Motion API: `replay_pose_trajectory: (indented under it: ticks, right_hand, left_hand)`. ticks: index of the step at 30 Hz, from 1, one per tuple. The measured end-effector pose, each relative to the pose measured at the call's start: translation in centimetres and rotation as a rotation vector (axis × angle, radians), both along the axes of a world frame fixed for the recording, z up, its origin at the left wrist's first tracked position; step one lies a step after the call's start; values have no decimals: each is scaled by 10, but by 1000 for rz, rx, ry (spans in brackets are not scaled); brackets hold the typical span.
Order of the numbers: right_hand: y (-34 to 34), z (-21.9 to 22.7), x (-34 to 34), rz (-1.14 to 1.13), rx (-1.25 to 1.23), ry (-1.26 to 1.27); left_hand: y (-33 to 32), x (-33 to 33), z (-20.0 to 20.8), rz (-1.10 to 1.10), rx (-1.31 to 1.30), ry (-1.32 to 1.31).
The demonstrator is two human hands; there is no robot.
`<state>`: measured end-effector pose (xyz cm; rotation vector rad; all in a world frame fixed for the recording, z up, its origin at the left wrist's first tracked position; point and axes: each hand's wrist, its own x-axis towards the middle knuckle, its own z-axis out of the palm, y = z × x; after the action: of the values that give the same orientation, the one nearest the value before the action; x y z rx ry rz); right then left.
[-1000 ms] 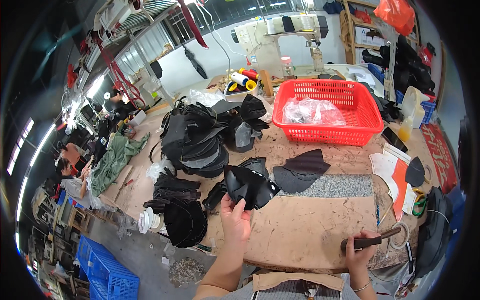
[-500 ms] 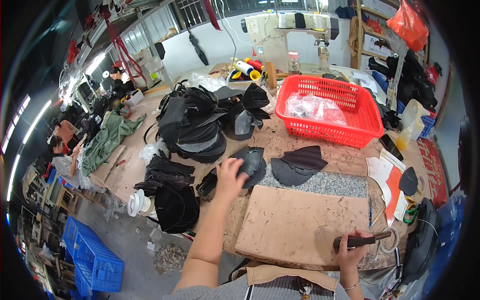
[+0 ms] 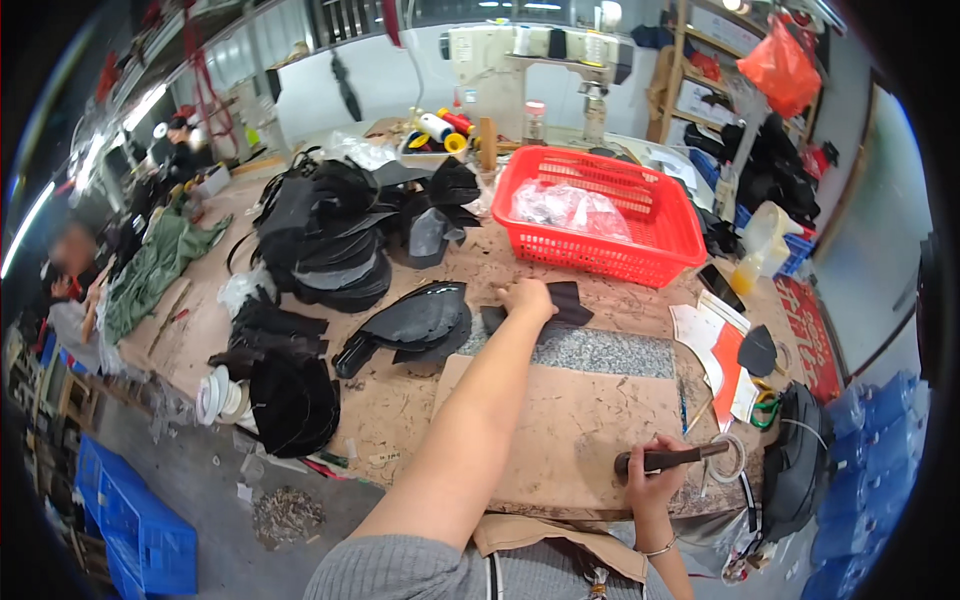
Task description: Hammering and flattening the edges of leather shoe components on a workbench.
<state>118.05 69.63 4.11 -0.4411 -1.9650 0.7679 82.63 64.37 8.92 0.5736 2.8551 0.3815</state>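
My left hand [image 3: 527, 298] reaches across the table to a small stack of black cut pieces [image 3: 568, 306]. Its fingers look apart and slightly bent over the stack, partly covering it. My right hand [image 3: 655, 478] is closed around a dark-handled tool [image 3: 672, 459] with a thick rounded end and a narrower brown end, held near the front edge of a tan board [image 3: 560, 430]. Left of my left forearm lies another group of curved black pieces [image 3: 425, 318]. A speckled grey slab [image 3: 610, 354] shows between the board and the stack.
Behind stands a red plastic basket [image 3: 600, 255] holding clear bags. A large pile of black pieces [image 3: 325, 235] sits at the left, with white spools [image 3: 222, 396] nearer me. Paper patterns [image 3: 712, 350], green-handled scissors [image 3: 765, 410] and a ring [image 3: 728, 460] lie right. A sewing machine [image 3: 530, 70] stands behind.
My left hand has moved right, from the left group of curved black pieces to the stack beside it. My right hand still grips the tool. The view has shifted to the right.
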Motion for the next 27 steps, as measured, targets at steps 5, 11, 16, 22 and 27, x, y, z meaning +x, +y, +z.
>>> replay_pose_trajectory:
  ticks: [5,11,16,22,27]
  right_hand:
    - [-1,-6,5,7,-91,82]
    - [2,-12,5,45,-109,30]
    - [5,-15,6,71,-85,49]
    - [2,-10,6,27,-59,16]
    - [5,-10,10,-33,11,-12]
  left_hand:
    - [10,13,6,108,26,-24]
    - [-12,-5,8,85,69,-271]
    - [-3,-4,1,190,50,-191]
    - [-5,-3,-17,-87,267,344]
    - [-19,1,-36,-285,668,684]
